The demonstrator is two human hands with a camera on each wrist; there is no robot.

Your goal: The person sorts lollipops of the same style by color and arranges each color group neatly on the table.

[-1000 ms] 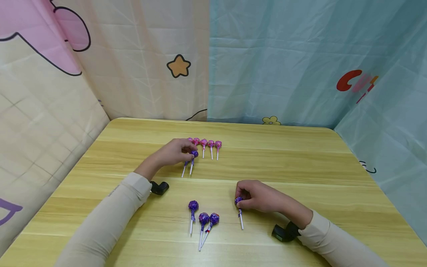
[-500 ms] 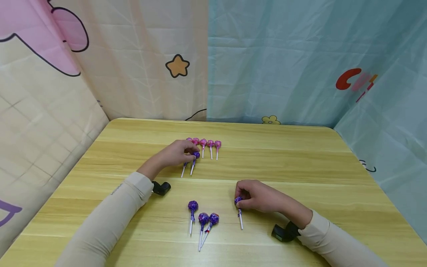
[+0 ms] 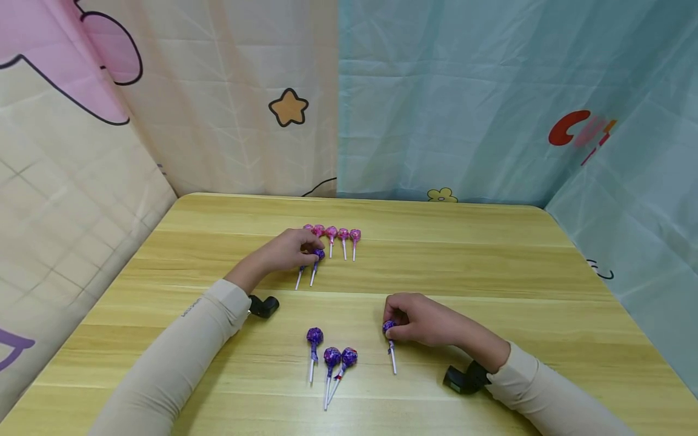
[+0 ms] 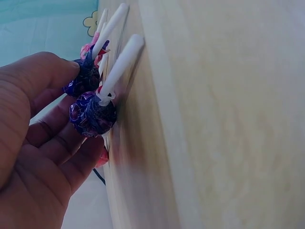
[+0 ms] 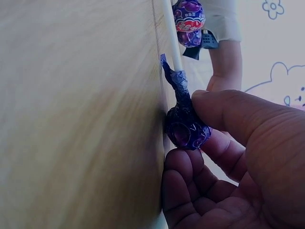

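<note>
In the head view, my left hand (image 3: 283, 249) pinches a purple-wrapped lollipop (image 3: 319, 255) by its head, the white stick pointing toward me. Right beside it lies a second purple lollipop (image 4: 93, 114), clear in the left wrist view and half covered by the hand in the head view. My right hand (image 3: 420, 319) grips another purple lollipop (image 5: 188, 128) between thumb and fingers, low at the table. Between the hands and nearer me are three loose purple lollipops; one (image 3: 314, 336) lies apart, while the other two (image 3: 332, 357) have crossing sticks.
A row of several pink lollipops (image 3: 343, 234) lies just behind my left hand, partly covered by it. They rest on a wood-grain table (image 3: 463, 254). Printed curtains (image 3: 436, 109) hang along its back and sides. A black device (image 3: 468, 380) is on each wrist.
My left hand and its lollipop have shifted slightly right and toward me, close to the second purple lollipop. The right hand stays in place with its lollipop.
</note>
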